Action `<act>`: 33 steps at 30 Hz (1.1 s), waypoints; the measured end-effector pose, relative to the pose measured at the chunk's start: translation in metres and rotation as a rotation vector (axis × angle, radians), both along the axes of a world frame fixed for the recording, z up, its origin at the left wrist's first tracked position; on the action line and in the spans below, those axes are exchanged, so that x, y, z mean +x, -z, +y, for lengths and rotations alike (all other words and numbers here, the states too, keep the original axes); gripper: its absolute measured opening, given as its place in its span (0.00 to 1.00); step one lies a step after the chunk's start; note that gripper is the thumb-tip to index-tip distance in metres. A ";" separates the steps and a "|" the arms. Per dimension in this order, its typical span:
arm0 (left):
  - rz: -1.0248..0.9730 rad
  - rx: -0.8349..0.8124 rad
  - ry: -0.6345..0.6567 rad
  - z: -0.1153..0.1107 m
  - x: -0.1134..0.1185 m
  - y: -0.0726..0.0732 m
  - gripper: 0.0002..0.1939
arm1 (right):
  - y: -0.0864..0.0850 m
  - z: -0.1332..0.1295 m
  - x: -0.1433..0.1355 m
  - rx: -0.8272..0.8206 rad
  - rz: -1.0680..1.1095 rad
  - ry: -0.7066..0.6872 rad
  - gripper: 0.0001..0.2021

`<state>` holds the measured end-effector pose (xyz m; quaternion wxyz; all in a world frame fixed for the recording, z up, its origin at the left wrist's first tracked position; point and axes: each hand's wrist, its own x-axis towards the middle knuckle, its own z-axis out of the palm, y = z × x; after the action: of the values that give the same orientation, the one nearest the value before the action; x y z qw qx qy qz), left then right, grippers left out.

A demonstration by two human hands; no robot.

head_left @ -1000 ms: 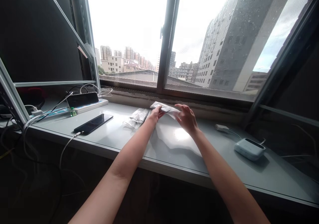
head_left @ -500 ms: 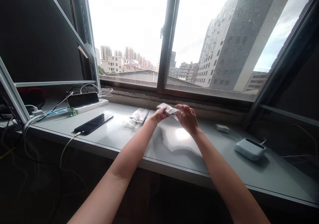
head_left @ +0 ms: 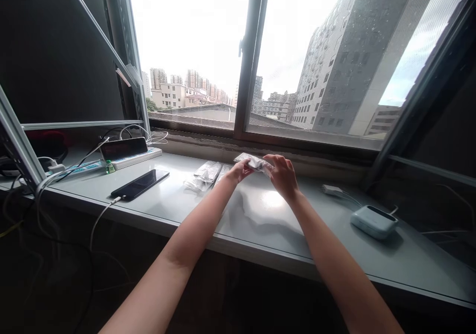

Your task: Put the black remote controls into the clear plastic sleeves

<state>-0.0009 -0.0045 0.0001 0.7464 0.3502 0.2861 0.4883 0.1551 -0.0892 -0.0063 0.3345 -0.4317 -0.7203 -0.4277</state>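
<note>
Above the grey table, both hands are at a crinkled clear plastic bag (head_left: 254,162) with something pale inside that I cannot make out. My left hand (head_left: 241,170) grips the bag's left part between thumb and fingers. At the bag's right end is my right hand (head_left: 281,173), its thumb side pinching the plastic while the forefinger arches above it. Several similar clear bags (head_left: 204,174) lie in a loose pile on the table, left of my left forearm, which partly covers them.
A black phone (head_left: 140,184) with a white cable lies at the left. Behind it are a power strip (head_left: 137,158), a second phone (head_left: 124,148) and a small green bottle (head_left: 109,167). A white adapter (head_left: 332,191) and a pale blue device (head_left: 373,222) sit right. The window frame (head_left: 238,135) borders the table's back.
The bag's right end has shifted slightly right and flattened out with my right hand. My left hand stays almost in place, still holding the bag.
</note>
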 end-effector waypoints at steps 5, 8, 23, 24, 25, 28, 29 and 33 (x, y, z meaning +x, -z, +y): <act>0.052 -0.009 0.090 -0.008 0.000 -0.006 0.11 | -0.002 -0.002 0.004 0.038 -0.014 0.012 0.12; 0.060 -0.003 0.091 -0.008 0.002 -0.005 0.18 | 0.000 -0.001 0.003 0.033 -0.051 0.001 0.12; -0.265 0.010 0.113 -0.014 0.011 -0.007 0.35 | 0.001 -0.004 -0.007 0.006 -0.099 -0.016 0.09; -0.277 0.018 0.112 -0.014 0.011 -0.007 0.35 | 0.000 -0.004 -0.007 0.009 -0.094 -0.012 0.09; -0.283 0.029 0.110 -0.014 0.011 -0.007 0.35 | 0.000 -0.004 -0.007 0.009 -0.095 -0.013 0.10; -0.274 0.056 0.090 -0.014 0.011 -0.008 0.36 | 0.000 -0.005 -0.007 -0.002 -0.099 -0.015 0.12; -0.264 0.058 0.088 -0.014 0.011 -0.009 0.36 | 0.000 -0.005 -0.007 -0.008 -0.098 -0.011 0.13; -0.220 0.042 0.098 -0.018 0.014 -0.012 0.33 | 0.000 -0.005 -0.006 -0.029 -0.074 0.014 0.16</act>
<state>0.0129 -0.0226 0.0123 0.7889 0.3234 0.1748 0.4925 0.1491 -0.0940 -0.0058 0.2983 -0.4254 -0.7352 -0.4355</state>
